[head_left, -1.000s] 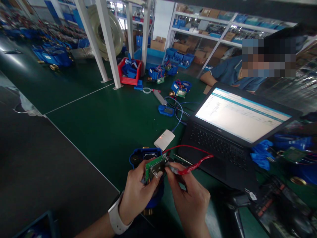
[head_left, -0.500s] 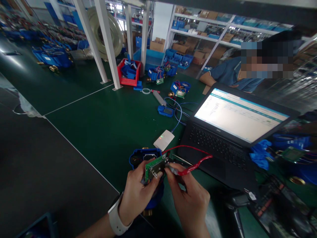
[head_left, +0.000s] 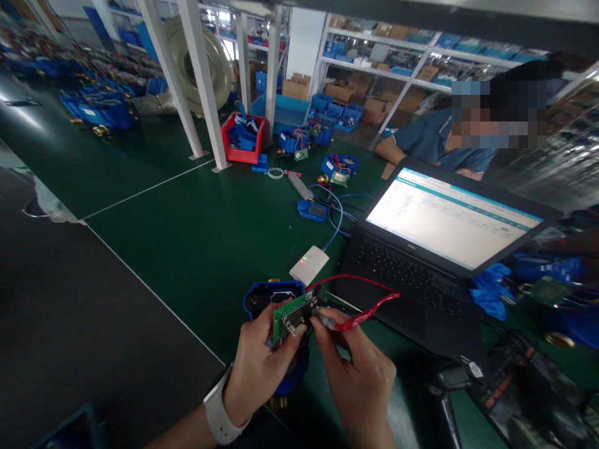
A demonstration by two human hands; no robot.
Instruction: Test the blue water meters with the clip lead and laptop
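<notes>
My left hand (head_left: 257, 368) grips a small green circuit board (head_left: 290, 313), holding it upright just above a blue meter housing (head_left: 267, 293) on the green table (head_left: 196, 237). My right hand (head_left: 360, 374) pinches the end of a red wire (head_left: 369, 308) against the board's right edge. The red wire loops away to the right, over the front of an open black laptop (head_left: 421, 249). A white watch band sits on my left wrist.
A white box with a lit red lamp (head_left: 309, 265) lies beside the laptop. Farther off are a blue reader with cables (head_left: 313, 210), blue meter parts, a red bin (head_left: 243, 134) and white posts. Another person sits behind the laptop (head_left: 435, 140). Blue parts crowd the right edge.
</notes>
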